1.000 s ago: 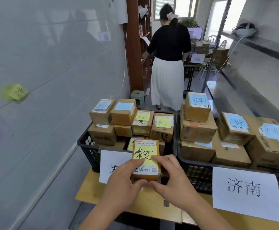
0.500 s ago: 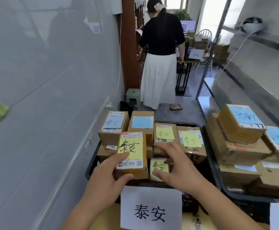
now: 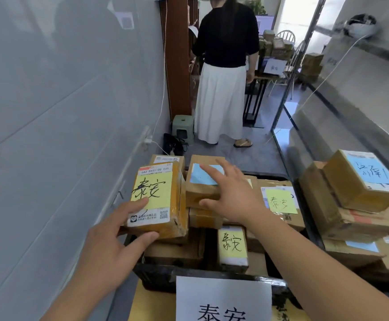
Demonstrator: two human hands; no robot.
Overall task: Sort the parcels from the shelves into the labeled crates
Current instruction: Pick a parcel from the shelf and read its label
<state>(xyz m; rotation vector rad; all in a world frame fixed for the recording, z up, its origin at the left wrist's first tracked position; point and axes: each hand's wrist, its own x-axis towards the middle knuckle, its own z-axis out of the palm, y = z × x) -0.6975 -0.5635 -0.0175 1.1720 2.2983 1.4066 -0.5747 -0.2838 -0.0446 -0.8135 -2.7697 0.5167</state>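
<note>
My left hand grips a small taped parcel with a yellow handwritten note, thumb on top and fingers under its near edge. The parcel sits on other boxes at the left of the black crate, which carries a white paper label on its front. My right hand lies with straight fingers on a neighbouring box with a blue note, thumb against its near side. More yellow-noted parcels fill this crate.
A second crate at the right holds blue-noted boxes. A person in a black top and white skirt stands in the aisle ahead, beside a green stool. A grey wall runs along the left; a glass partition stands on the right.
Both hands carried the yellow-noted parcel from in front of the crate forward and left onto the boxes. My right hand let go of it and moved onto the blue-noted box.
</note>
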